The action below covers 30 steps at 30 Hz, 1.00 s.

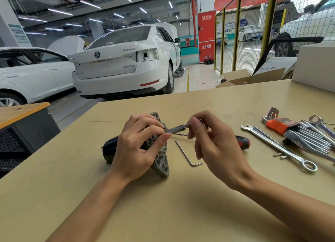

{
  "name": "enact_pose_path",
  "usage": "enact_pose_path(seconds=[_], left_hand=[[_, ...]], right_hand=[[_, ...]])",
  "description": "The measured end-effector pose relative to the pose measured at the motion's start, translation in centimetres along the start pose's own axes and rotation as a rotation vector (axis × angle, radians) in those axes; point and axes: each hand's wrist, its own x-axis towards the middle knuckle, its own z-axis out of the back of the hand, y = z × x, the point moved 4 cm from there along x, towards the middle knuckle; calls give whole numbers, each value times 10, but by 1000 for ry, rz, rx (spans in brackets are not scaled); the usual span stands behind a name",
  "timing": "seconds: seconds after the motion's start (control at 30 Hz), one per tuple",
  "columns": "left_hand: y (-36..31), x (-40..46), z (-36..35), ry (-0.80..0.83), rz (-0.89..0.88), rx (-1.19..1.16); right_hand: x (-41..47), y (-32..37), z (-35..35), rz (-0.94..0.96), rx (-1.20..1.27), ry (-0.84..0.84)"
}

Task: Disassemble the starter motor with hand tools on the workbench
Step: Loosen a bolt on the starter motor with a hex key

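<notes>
On the tan bench (pixel 208 100), the left hand (pixel 137 147) grips the grey-flanged black starter motor (pixel 161 162) lying mid-bench. The right hand (pixel 208 142) pinches a slim silver tool (pixel 178 128), seemingly a hex key, its tip at the motor's flange. A bare L-shaped hex key (pixel 187 155) lies just beside the motor.

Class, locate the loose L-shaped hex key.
The hex key lies on the workbench between the starter motor and the right hand.

Two bare forearms, no sleeves in view, left hand (pixel 139 147), right hand (pixel 215 145), short unpainted nails, slender fingers
</notes>
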Motion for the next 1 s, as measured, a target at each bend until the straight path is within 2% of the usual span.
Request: enact_pose_path(seconds=[0.2,0.33,0.43,0.6,0.77,0.9,1.0], left_hand=[[1,0,0,4,12,-3],[1,-1,0,1,29,-8],[1,-1,-1,4,41,-7],[1,-1,-1,4,28,-5],[2,-1,-1,13,32,-13],[2,-1,0,12,18,-16],[2,-1,-1,16,18,-10]], right_hand=[[0,-5,1,-39,62,14],[1,-12,3,-210,48,-56],[3,-17,4,-317,63,-17],[1,-14,0,-252,203,-12],[4,-16,3,-338,303,-42],[5,-20,4,-390,334,-53],[5,-20,6,-343,262,-63]])
